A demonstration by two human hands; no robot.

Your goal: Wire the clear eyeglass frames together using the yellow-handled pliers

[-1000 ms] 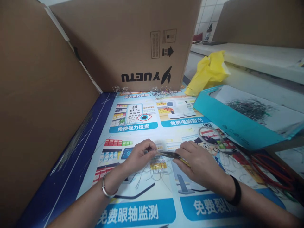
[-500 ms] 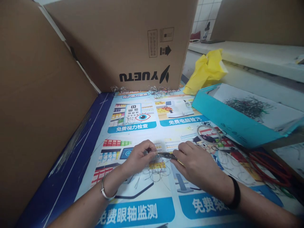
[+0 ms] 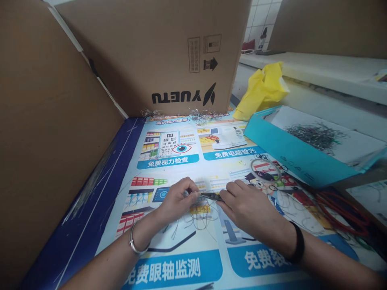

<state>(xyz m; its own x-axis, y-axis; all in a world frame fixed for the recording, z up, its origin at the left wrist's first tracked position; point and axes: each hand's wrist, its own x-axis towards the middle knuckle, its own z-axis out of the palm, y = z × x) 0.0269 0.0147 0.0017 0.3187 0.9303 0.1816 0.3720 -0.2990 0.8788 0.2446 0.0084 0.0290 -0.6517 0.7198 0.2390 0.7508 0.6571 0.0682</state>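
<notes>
My right hand is closed around a pair of small dark pliers, whose tips point left. Between its thumb and fingers, my left hand pinches a thin wire right at the plier tips. Most of what the left fingers hold is hidden, and the wire's end is too small to make out. Just below both hands, a loose tangle of fine wires spreads over the printed poster.
At the right stands a turquoise box with a heap of short wire pieces. Near it lie a coil of wire and red-handled tools. A yellow wrapper and cardboard walls stand behind; more wire tangles lie there.
Both hands stay almost in place. The pliers have turned slightly in my right hand, and their yellow handle part no longer shows.
</notes>
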